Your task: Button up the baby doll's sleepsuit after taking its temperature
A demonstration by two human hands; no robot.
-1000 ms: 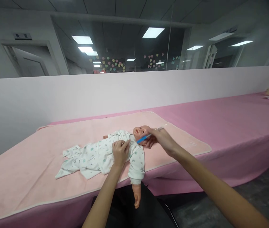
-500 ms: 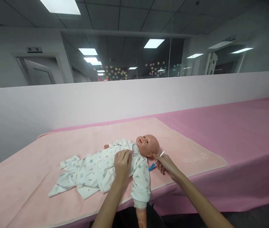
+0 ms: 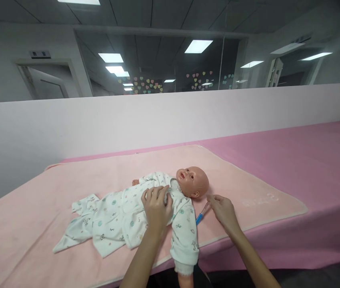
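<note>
- My left hand lies flat on the chest of the baby doll, fingers spread and pressing the printed white romper down; it grips nothing, it only steadies.
- My right hand is just beside the doll's head, on the side away from its feet. Its fingertips pinch the clear upper end of a thin thermometer with a blue tip.
- The thermometer slants down from my fingers toward the doll's near shoulder. The blue tip sits close to the sleeve, seemingly resting on the pink blanket; I cannot tell whether it touches the fabric of the sleeve.
- The doll lies on its back on the blanket, head toward my right hand, legs trailing off the other way. Its near arm hangs over the table edge toward me.
- The pink tablecloth runs on past the doll's head, with a low white partition wall behind the doll.
- Risk, as I judge it: my pinch is light and at the very end, so the thermometer could pivot or slip out.
- The hanging arm puts weight over the edge; if my left hand lifts, the doll may slide toward me.
- The loose romper could bunch under my palm and hide the armpit.
</note>
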